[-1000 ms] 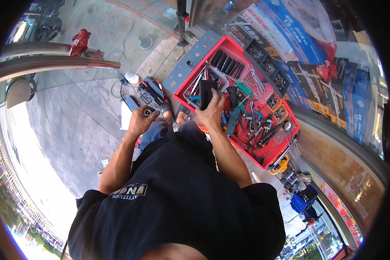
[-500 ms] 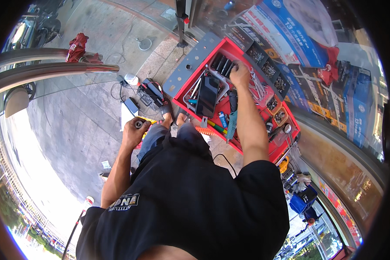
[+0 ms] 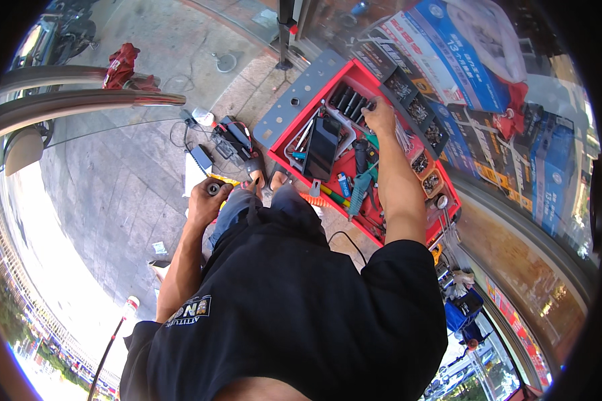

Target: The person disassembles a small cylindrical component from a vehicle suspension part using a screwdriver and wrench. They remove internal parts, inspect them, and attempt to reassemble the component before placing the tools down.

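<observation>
My left hand (image 3: 206,200) is closed around a round metal socket (image 3: 213,188), whose hollow end faces up. My right hand (image 3: 380,117) reaches into the red tool drawer (image 3: 291,162), and its fingertips pinch a small dark socket (image 3: 370,105). Just left of those fingers, a row of black sockets (image 3: 346,100) lies in a pale tray. A black flat-screened device (image 3: 322,148) rests on the drawer's left part. Below my right wrist are a green-handled tool (image 3: 360,192) and a blue lighter-like item (image 3: 344,184).
Bins of small hardware (image 3: 418,109) line the drawer's far right side. Stacked blue and black boxes (image 3: 475,73) stand beyond it. A black charger-like device (image 3: 233,142) with cables sits on the pavement near my feet. Steel rails (image 3: 93,101) cross at the left.
My right hand has shifted slightly right and nearer to me, away from the row of sockets. My left hand keeps its grip on the metal socket.
</observation>
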A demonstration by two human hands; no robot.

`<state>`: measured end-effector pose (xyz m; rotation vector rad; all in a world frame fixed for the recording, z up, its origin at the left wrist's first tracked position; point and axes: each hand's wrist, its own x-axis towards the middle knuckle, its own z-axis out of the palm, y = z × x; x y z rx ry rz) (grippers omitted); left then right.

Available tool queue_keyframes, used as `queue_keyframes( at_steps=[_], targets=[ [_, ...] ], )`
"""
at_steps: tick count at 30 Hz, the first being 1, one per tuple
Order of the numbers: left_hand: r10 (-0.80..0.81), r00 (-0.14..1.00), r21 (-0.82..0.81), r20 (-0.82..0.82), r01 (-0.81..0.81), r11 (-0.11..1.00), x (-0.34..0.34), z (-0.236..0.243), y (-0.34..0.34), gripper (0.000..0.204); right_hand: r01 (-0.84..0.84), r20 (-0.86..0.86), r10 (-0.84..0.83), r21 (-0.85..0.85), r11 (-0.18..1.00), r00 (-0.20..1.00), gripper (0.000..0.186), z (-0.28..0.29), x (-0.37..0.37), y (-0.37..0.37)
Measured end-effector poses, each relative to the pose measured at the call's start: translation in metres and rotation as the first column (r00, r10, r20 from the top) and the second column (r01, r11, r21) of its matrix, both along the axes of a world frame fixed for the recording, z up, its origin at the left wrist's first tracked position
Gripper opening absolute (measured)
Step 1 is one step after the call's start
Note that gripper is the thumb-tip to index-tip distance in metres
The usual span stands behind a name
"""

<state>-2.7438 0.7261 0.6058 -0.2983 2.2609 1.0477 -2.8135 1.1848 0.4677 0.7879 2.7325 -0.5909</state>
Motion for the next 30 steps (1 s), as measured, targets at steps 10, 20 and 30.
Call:
queue_keyframes(
  at_steps=[10,20,30],
  targets=[
    [-0.272,0.924,0.154,-0.269,0.32,0.935,-0.042,0.022,0.073,0.028,-0.227,-0.516,-0.411,-0.787,0.574,0.751,0.034,0.151,0.038,-0.088],
    [-0.25,0.878,0.355,-0.408,0.405,0.843,-0.058,0.062,0.107,0.024,-0.641,-0.756,-0.078,-0.6,0.479,0.649,0.037,0.233,0.07,-0.172],
    [-0.274,0.819,0.29,-0.504,0.459,0.84,-0.055,0.059,0.115,0.025,-0.63,-0.771,0.019,-0.506,0.59,0.637,0.036,0.237,0.075,-0.17]
  ],
)
